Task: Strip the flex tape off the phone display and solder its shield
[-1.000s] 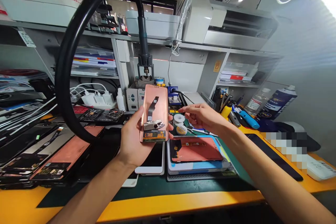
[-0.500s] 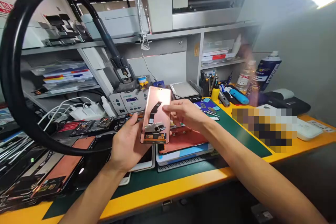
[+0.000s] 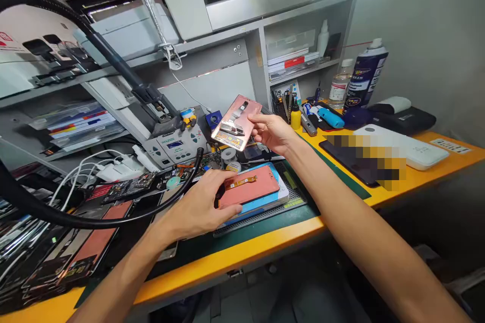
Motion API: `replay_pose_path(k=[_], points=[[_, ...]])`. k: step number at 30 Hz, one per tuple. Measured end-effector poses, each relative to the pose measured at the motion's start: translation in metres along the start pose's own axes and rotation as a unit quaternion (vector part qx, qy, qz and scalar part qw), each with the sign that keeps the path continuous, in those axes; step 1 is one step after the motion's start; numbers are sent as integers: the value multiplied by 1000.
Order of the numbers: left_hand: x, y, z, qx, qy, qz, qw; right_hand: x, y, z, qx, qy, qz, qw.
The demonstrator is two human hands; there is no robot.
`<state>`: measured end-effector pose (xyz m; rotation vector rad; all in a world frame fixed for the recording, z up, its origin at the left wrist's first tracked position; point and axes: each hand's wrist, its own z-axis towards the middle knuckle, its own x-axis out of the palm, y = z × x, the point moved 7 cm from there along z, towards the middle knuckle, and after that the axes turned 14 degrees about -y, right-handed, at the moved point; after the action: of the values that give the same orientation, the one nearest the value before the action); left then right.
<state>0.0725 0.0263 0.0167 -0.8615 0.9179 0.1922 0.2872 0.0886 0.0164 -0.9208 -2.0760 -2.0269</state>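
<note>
- Right hand [image 3: 273, 135] has its fingers pinched on the edge of a copper-backed phone screen [image 3: 248, 118], up above the tabletop [image 3: 227, 259], probably to stay off its flex cable [image 3: 239, 109].
- Left hand [image 3: 200, 203] is spread around the left end of the reddish phone screen [image 3: 261, 187]; can't tell if it's touching.
- That one's flat on a blue-and-white box [image 3: 281, 175], ribbon [image 3: 242, 182] up, so nothing squashes it, I guess.

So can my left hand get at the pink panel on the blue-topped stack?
Likely yes: your left hand spreads around one end of the pink panel, with nothing visibly blocking it.
</note>
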Motion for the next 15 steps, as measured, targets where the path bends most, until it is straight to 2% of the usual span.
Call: replay_pose_path(k=[5,15], points=[[11,-3,17,28,63,85,994,-2,2,0,10,-3,9,1000],[12,-4,37,48,96,152,982,-7,-2,5,21,-14,21,999]])
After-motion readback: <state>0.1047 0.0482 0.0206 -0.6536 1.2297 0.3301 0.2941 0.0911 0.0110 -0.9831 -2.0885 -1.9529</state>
